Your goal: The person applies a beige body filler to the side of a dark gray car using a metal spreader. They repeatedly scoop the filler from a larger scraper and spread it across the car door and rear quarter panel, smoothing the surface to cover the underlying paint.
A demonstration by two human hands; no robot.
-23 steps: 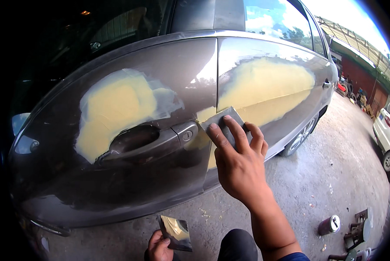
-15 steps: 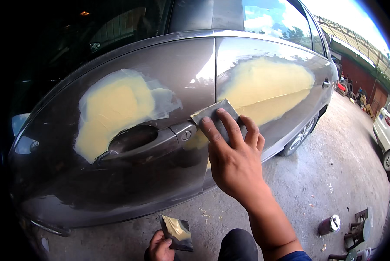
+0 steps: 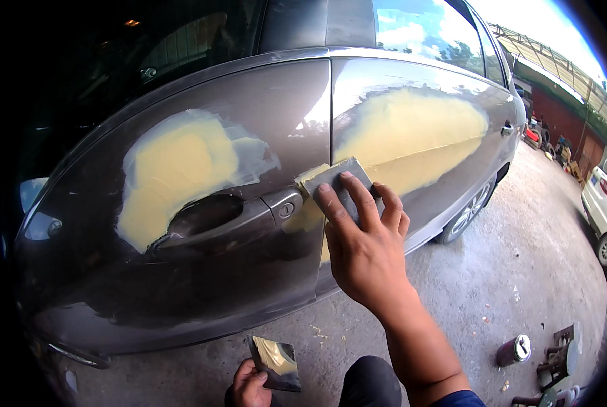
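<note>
My right hand (image 3: 368, 247) presses a flat grey putty spreader (image 3: 340, 184) against the brown-grey car door (image 3: 249, 88), beside the lock end of the door handle (image 3: 239, 229). Yellow putty lines the spreader's upper left edge, and a smear lies on the panel there. Low down, my left hand (image 3: 250, 381) grips a dark square plate (image 3: 284, 381) with a lump of yellow putty (image 3: 271, 354) on it. One putty patch (image 3: 181, 163) surrounds the upper left of the handle recess; a larger patch (image 3: 415, 132) covers the other door. My right fingertips lie over the spreader; its underside is hidden.
Beyond the doors is a car wheel (image 3: 467, 216). On the concrete ground (image 3: 452, 305) stand a metal can (image 3: 513, 350) and a small dark stool (image 3: 559, 363). A white car (image 3: 605, 197) is parked at the far right. My knee (image 3: 371, 383) shows at the bottom.
The spreader has shifted slightly right, leaving a fresh strip of yellow putty by its upper left edge. My left hand and its plate have stayed put.
</note>
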